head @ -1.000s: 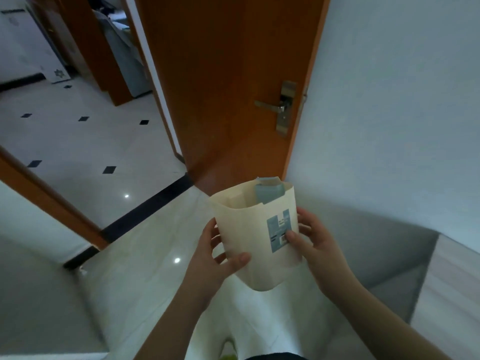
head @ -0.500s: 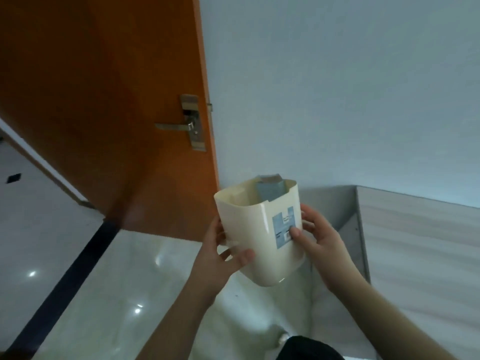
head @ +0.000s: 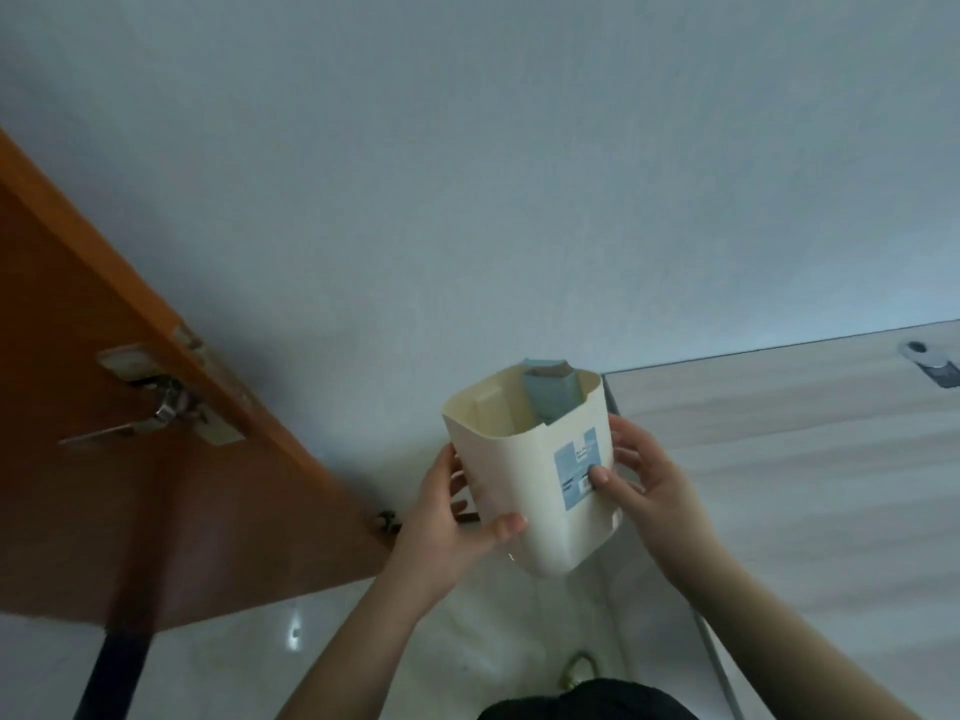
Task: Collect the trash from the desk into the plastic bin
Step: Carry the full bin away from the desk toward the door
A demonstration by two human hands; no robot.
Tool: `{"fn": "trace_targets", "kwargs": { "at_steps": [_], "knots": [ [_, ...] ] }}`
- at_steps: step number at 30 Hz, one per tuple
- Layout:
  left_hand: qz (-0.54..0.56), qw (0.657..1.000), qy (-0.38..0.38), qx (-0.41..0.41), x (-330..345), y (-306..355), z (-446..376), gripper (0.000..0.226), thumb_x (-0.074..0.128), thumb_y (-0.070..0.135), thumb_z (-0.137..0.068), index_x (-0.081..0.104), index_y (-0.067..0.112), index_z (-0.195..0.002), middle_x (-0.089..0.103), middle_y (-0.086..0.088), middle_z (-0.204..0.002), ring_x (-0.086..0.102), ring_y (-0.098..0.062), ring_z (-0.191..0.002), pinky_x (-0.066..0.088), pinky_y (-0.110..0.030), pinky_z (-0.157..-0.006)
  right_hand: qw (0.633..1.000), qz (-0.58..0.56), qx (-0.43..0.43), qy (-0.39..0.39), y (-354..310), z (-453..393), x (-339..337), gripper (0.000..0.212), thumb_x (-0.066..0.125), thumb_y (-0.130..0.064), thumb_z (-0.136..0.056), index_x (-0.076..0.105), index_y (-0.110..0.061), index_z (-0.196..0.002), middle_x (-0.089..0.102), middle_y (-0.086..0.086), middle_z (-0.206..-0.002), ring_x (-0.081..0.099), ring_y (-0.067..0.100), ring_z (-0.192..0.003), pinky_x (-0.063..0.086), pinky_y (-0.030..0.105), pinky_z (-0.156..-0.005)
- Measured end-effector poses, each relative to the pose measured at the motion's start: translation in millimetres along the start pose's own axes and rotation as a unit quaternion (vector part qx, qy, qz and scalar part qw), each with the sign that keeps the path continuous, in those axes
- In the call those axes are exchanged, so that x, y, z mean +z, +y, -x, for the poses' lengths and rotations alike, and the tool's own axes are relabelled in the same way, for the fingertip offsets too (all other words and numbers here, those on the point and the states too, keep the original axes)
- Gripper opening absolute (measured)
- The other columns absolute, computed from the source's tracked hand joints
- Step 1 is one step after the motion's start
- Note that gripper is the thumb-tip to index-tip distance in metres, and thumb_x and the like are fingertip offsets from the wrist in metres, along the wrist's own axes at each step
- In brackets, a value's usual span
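I hold a cream plastic bin [head: 524, 475] in the air in front of me, with both hands on it. A blue-and-white label is stuck on its near side. My left hand [head: 447, 522] grips its left side, thumb across the front. My right hand [head: 644, 491] grips its right side, thumb pressed on the label. A grey-blue carton [head: 548, 397] stands inside the bin, its top poking above the rim. The pale wood-grain desk [head: 779, 459] lies to the right, its left edge just beside the bin.
An orange wooden door [head: 130, 459] with a metal lever handle [head: 150, 413] stands open at the left. A plain white wall fills the upper view. A small metal object [head: 930, 363] sits at the desk's far right. Glossy pale floor tiles [head: 322, 641] lie below.
My view has swung to the right: the door slid to the left and more of the desk has come into sight. Both hands keep the same hold on the bin.
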State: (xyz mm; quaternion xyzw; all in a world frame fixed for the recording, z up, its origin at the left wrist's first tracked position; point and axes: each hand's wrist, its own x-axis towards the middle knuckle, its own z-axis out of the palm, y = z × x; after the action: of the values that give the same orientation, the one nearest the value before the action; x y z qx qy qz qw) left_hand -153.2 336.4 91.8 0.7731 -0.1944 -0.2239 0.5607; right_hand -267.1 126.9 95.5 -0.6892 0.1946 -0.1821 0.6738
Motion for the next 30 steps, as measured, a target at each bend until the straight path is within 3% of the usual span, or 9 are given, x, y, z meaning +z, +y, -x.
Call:
{"fn": "trace_targets", "kwargs": {
  "at_steps": [3, 7, 9, 15, 18, 22, 24, 27, 30],
  "knots": [
    [-0.061, 0.998, -0.031, 0.006, 14, 8, -35, 0.110, 0.082, 0.074, -0.045, 0.032, 0.043, -0.137, 0.050, 0.015, -0.138, 0.050, 0.002, -0.123, 0.046, -0.030, -0.103, 1.000, -0.016, 0.010, 0.015, 5, -21, -19, 0.052, 0.073, -0.017, -0.077, 0.057, -0.020, -0.126, 0.064, 0.007, -0.117, 0.060, 0.019, -0.112, 0.055, 0.025, -0.086],
    [-0.052, 0.996, -0.070, -0.003, 26, 13, -76, 0.116, 0.085, 0.070, -0.042, 0.033, 0.037, -0.140, 0.051, 0.017, -0.135, 0.051, 0.010, -0.115, 0.046, -0.011, -0.088, 0.999, -0.016, 0.025, 0.035, 10, -43, -36, 0.047, 0.069, -0.001, -0.083, 0.056, -0.018, -0.125, 0.062, 0.013, -0.119, 0.058, 0.022, -0.113, 0.054, 0.031, -0.089],
    [-0.048, 0.995, -0.092, -0.009, 32, 16, -95, 0.113, 0.087, 0.066, -0.042, 0.035, 0.038, -0.138, 0.051, 0.020, -0.132, 0.054, 0.013, -0.109, 0.048, -0.010, -0.083, 0.998, -0.011, 0.029, 0.053, 11, -53, -45, 0.046, 0.070, -0.003, -0.083, 0.058, -0.025, -0.121, 0.064, 0.010, -0.116, 0.060, 0.018, -0.110, 0.055, 0.024, -0.084],
    [-0.022, 0.984, -0.174, -0.020, 50, 18, -157, 0.113, 0.092, 0.058, -0.042, 0.038, 0.040, -0.139, 0.056, 0.013, -0.135, 0.061, -0.001, -0.114, 0.053, -0.031, -0.095, 0.991, 0.006, 0.045, 0.126, 14, -73, -59, 0.047, 0.071, -0.012, -0.084, 0.056, -0.025, -0.126, 0.065, -0.003, -0.116, 0.062, -0.001, -0.101, 0.053, 0.013, -0.075],
    [-0.011, 0.973, -0.228, -0.010, 65, 24, -185, 0.103, 0.093, 0.053, -0.047, 0.040, 0.044, -0.134, 0.054, 0.016, -0.131, 0.060, 0.005, -0.110, 0.053, -0.026, -0.091, 0.984, 0.005, 0.057, 0.170, 14, -82, -65, 0.044, 0.069, -0.014, -0.087, 0.056, -0.031, -0.125, 0.067, -0.011, -0.114, 0.061, -0.004, -0.102, 0.052, 0.011, -0.074],
    [-0.012, 0.959, -0.284, 0.004, 85, 31, -215, 0.101, 0.091, 0.043, -0.060, 0.036, 0.033, -0.144, 0.053, 0.011, -0.132, 0.059, 0.010, -0.105, 0.052, -0.014, -0.075, 0.971, 0.007, 0.077, 0.224, 10, -91, -75, 0.040, 0.068, -0.021, -0.087, 0.057, -0.042, -0.119, 0.068, -0.024, -0.109, 0.060, -0.004, -0.106, 0.050, 0.007, -0.074],
    [-0.018, 0.947, -0.319, 0.013, 91, 32, -231, 0.095, 0.088, 0.036, -0.067, 0.035, 0.030, -0.145, 0.052, 0.013, -0.132, 0.055, 0.017, -0.104, 0.050, -0.010, -0.073, 0.965, -0.008, 0.082, 0.249, 13, -93, -79, 0.040, 0.066, -0.022, -0.087, 0.057, -0.041, -0.121, 0.068, -0.021, -0.114, 0.060, 0.002, -0.112, 0.052, 0.015, -0.082],
    [-0.012, 0.933, -0.359, 0.010, 100, 33, -249, 0.092, 0.086, 0.028, -0.072, 0.033, 0.028, -0.148, 0.051, 0.011, -0.137, 0.053, 0.015, -0.110, 0.051, -0.016, -0.082, 0.952, -0.019, 0.096, 0.289, 20, -91, -83, 0.039, 0.063, -0.022, -0.091, 0.057, -0.039, -0.126, 0.066, -0.013, -0.122, 0.057, 0.010, -0.120, 0.047, 0.036, -0.099],
    [-0.015, 0.916, -0.401, 0.011, 117, 37, -256, 0.075, 0.081, 0.039, -0.076, 0.042, 0.039, -0.140, 0.057, 0.015, -0.133, 0.055, 0.013, -0.111, 0.051, -0.014, -0.083, 0.940, -0.031, 0.118, 0.319, 29, -83, -85, 0.034, 0.054, -0.029, -0.097, 0.056, -0.047, -0.126, 0.064, -0.018, -0.124, 0.055, 0.003, -0.120, 0.043, 0.036, -0.103]
  ]
}}
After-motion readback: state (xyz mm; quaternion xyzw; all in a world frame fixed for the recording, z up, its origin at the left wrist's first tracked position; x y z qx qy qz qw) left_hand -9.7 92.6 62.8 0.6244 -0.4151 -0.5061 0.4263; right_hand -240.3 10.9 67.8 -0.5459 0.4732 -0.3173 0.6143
